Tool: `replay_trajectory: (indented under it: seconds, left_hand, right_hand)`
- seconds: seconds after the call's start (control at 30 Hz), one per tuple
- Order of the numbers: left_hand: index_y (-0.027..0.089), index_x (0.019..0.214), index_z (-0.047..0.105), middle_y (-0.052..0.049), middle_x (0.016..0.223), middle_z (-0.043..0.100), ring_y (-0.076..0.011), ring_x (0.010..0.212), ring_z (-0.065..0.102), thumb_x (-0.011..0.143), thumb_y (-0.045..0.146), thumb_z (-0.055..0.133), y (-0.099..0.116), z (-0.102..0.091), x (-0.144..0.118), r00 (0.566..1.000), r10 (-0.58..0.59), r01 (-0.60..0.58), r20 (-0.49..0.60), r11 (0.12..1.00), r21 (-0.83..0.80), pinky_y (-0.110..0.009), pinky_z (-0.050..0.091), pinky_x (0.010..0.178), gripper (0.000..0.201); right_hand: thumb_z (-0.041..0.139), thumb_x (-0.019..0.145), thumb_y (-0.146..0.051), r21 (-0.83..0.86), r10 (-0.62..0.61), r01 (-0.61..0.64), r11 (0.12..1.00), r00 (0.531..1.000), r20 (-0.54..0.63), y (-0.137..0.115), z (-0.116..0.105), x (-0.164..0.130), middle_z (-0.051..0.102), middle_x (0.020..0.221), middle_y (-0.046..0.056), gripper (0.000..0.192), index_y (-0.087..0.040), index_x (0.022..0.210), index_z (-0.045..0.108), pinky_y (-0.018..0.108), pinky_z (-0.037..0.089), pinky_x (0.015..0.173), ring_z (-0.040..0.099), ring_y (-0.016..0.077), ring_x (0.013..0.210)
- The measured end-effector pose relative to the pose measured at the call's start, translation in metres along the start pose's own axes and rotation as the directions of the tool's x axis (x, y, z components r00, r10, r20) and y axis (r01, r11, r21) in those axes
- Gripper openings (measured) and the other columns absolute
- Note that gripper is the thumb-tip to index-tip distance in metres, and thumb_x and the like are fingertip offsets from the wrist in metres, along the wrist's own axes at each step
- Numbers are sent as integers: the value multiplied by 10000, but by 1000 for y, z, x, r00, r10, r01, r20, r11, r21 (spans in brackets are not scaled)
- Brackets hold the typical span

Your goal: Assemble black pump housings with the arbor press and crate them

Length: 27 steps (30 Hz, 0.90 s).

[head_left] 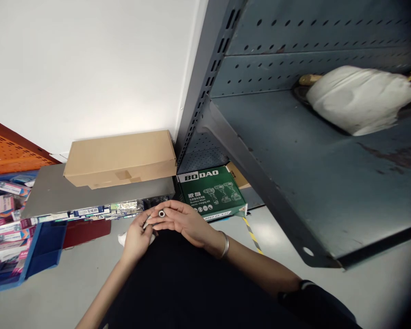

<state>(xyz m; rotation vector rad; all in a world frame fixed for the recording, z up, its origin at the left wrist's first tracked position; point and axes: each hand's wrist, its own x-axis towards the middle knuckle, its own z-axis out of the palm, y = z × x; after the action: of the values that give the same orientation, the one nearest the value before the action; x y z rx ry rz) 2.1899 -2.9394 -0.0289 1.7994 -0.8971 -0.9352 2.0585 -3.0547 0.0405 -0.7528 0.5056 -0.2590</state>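
Low over a dark lap, the right hand (pixel 187 224) pinches a small metal ring (pixel 161 213) at its fingertips, while the left hand (pixel 137 237) curls shut round a whitish piece — just before the green box (pixel 210 192).
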Motion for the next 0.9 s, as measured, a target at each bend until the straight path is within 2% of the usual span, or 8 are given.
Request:
replay_trajectory:
  seconds: [0.23, 0.4, 0.47, 0.53, 0.6, 0.7, 0.8, 0.9]
  left_hand:
    - [187, 1137, 669, -58, 940, 716, -222, 934, 674, 780, 147, 511, 1, 0, 0, 1000, 5, -4, -16, 1000, 5, -374, 535, 875, 392]
    - [183, 1141, 668, -73, 1001, 721, -231, 973, 669, 794, 158, 512, 0, 0, 1, 1000, 5, -5, -10, 1000, 12, -391, 526, 908, 382]
    - [185, 1155, 664, -80, 1063, 714, -241, 1030, 652, 802, 168, 512, -1, 0, 1, 1000, 6, -5, -8, 1000, 18, -409, 502, 953, 385]
    - [192, 1165, 662, -78, 1120, 702, -243, 1087, 630, 793, 158, 513, -2, -1, 1, 1000, 8, -7, -8, 1000, 23, -409, 474, 996, 402]
    - [198, 1182, 657, -72, 1164, 688, -231, 1102, 624, 774, 132, 500, -2, 0, 2, 1000, 7, -7, -9, 1000, 24, -382, 474, 996, 442]
    - [204, 1220, 641, -69, 1171, 682, -203, 983, 666, 748, 106, 474, -2, 0, 2, 1000, 1, -1, -6, 1000, 22, -341, 522, 912, 510]
    - [211, 1235, 637, -64, 1156, 687, -202, 970, 664, 728, 100, 479, -2, -1, 2, 1000, 6, -5, -9, 1000, 28, -346, 514, 931, 543]
    - [203, 1243, 630, -69, 1185, 673, -212, 1047, 644, 735, 104, 467, -1, -2, 2, 1000, 11, -11, -13, 1000, 23, -344, 509, 946, 543]
  right_hand:
    - [607, 925, -347, -33, -7, 9, 999, 999, 36, 1, -1, 0, 650, 1025, 79, 226, -145, 1023, 630, 443, 531, 953, 700, 208, 976]
    - [611, 917, -337, -40, -3, 4, 999, 1000, 24, 0, 1, 1, 648, 1007, 78, 223, -135, 1011, 623, 400, 553, 913, 705, 202, 944]
    - [587, 927, -347, -95, -11, 13, 995, 1000, 18, 0, 0, 2, 647, 1023, 79, 227, -142, 1020, 612, 375, 569, 869, 707, 186, 906]
    - [534, 949, -348, -259, -48, 47, 965, 999, 3, 0, -3, 3, 650, 1018, 75, 224, -149, 1028, 599, 335, 588, 784, 702, 160, 832]
    - [465, 974, -308, -518, -109, 91, 850, 994, -5, 1, -7, 4, 657, 930, 50, 209, -154, 1038, 591, 291, 577, 697, 679, 126, 713]
    - [410, 983, -220, -817, -182, 129, 562, 983, 30, 4, -12, 6, 648, 828, 18, 210, -165, 1061, 597, 269, 535, 672, 620, 97, 602]
    - [438, 960, -165, -910, -235, 198, 364, 965, 116, 6, -12, 7, 659, 1000, 56, 218, -187, 1109, 596, 303, 519, 803, 638, 136, 783]
    - [432, 954, -136, -920, -320, 282, 273, 928, 190, 1, -11, 5, 624, 1133, 79, 252, -203, 1155, 569, 338, 481, 932, 600, 179, 1027]
